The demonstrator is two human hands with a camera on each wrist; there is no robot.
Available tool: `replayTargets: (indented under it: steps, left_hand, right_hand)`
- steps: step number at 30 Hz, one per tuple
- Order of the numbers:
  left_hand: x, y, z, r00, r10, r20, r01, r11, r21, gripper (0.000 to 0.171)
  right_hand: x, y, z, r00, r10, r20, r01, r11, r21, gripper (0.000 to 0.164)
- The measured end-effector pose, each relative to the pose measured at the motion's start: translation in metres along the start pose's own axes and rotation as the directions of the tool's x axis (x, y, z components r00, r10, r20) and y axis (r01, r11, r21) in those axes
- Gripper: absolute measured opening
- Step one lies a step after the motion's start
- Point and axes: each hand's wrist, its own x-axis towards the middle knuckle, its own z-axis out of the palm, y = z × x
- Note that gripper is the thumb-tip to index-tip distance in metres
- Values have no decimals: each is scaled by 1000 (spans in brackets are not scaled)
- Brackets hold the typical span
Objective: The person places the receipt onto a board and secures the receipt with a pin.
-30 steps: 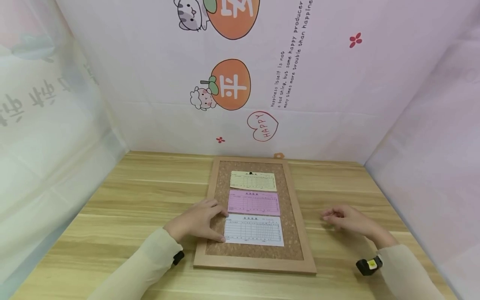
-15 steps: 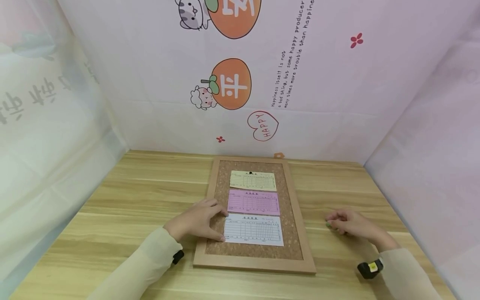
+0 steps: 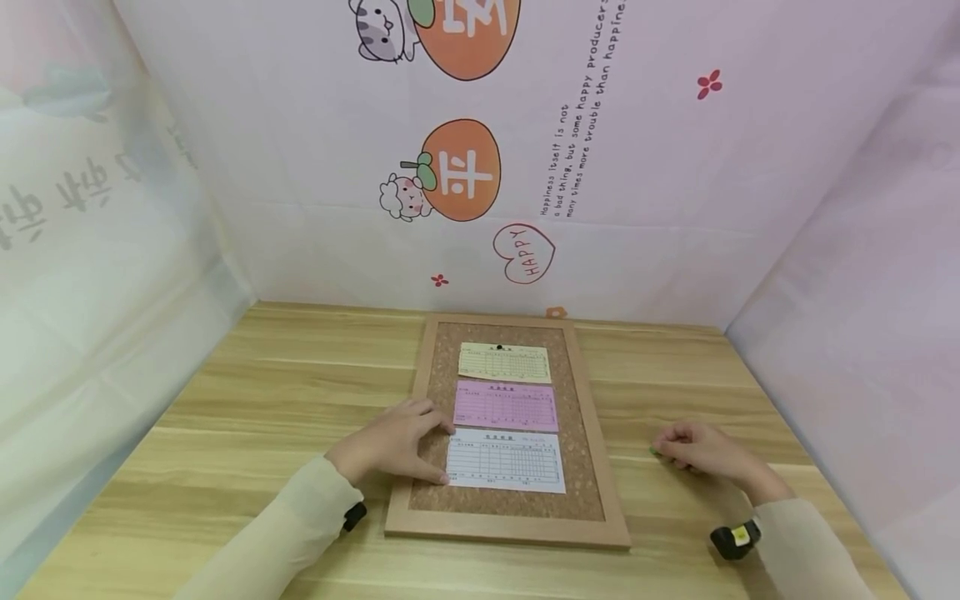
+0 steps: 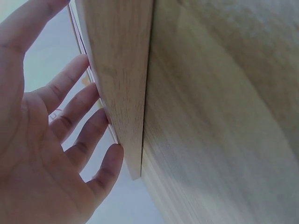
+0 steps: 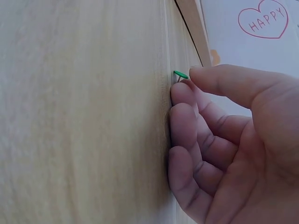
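On the cork board [image 3: 510, 503] lie three paper form slips: yellow [image 3: 504, 362], pink [image 3: 507, 406] and white [image 3: 506, 461], one below another. A black pin [image 3: 499, 347] sits at the yellow slip's top edge. My left hand [image 3: 397, 442] rests on the board's left side, thumb and fingertip at the white slip's left corners; its fingers look spread and relaxed in the left wrist view. Right of the board, my right hand [image 3: 701, 450] is low over the table. Its thumb and curled index finger pinch a green thumbtack [image 5: 181, 74], flat head up.
The board's wooden frame [image 3: 510, 528] stands slightly above the wood-grain table [image 3: 277, 392]. A printed cloth [image 3: 637, 250] hangs behind the table, with pale cloth on both sides. A small black wrist device [image 3: 733, 540] is on the right wrist.
My right hand has shifted slightly to the right, and the green thumbtack has come into view at its fingertips. My left hand and the slips have stayed in place.
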Motion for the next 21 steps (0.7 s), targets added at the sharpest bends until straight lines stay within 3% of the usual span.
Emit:
replayTargets:
  steps: [16, 21]
  left_hand:
    - [-1, -1, 0, 1000, 9, -9, -9, 1000, -7, 66]
    - [-1, -2, 1, 1000, 12, -13, -13, 1000, -2, 67]
  right_hand:
    - [1, -4, 3, 1000, 27, -5, -27, 1000, -7, 24]
    - [1, -4, 2, 999, 35, 6, -36, 998, 54, 25]
